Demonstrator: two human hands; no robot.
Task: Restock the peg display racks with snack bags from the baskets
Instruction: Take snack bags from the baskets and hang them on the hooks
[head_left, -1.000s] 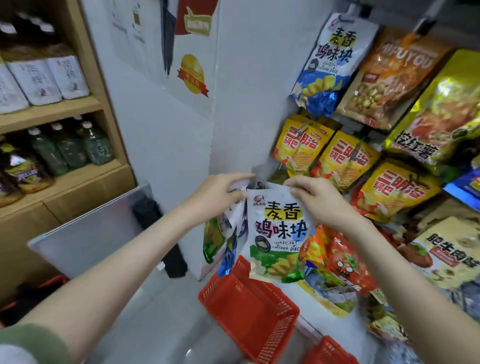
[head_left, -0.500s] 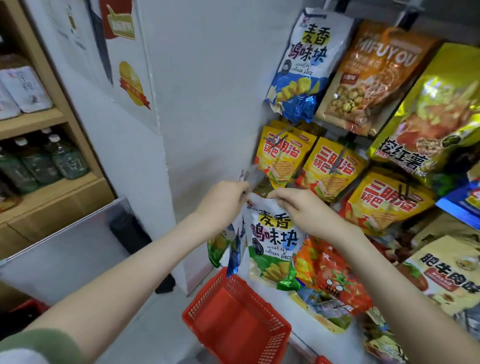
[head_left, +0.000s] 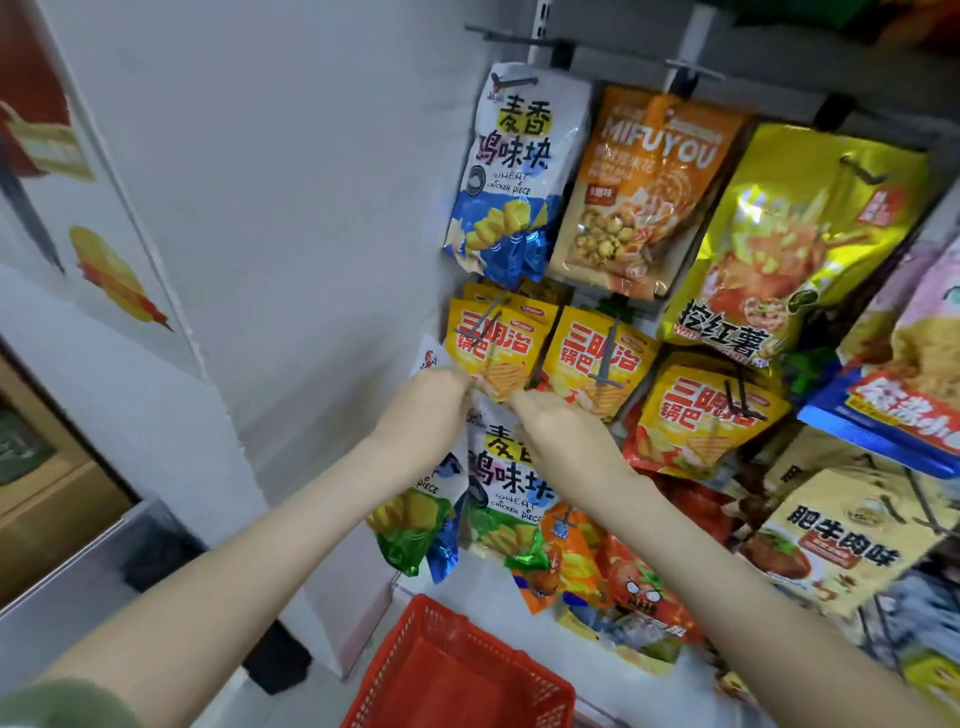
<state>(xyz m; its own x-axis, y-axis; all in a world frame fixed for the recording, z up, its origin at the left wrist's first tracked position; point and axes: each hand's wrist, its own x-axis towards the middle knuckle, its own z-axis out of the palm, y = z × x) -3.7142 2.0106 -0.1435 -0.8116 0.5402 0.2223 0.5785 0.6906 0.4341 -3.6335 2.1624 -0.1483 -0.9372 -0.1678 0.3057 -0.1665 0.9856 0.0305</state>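
My left hand and my right hand both pinch the top edge of a white-and-green snack bag and hold it up against the peg rack, just under the yellow bags. More bags of the same kind hang behind my left wrist. The peg itself is hidden by my fingers. A blue-and-white bag of the same brand hangs on the top left peg. A red basket sits on the floor below my arms.
Orange popcorn bags, a large yellow-green bag and beige beef-flavour bags fill the rack to the right. A white wall panel borders the rack on the left. Two bare pegs jut out at the top.
Both hands have lifted the white-and-green bag upward and closer to the rack, under the yellow bags. The view has tilted up and right, so the wooden drink shelves are mostly out of frame.
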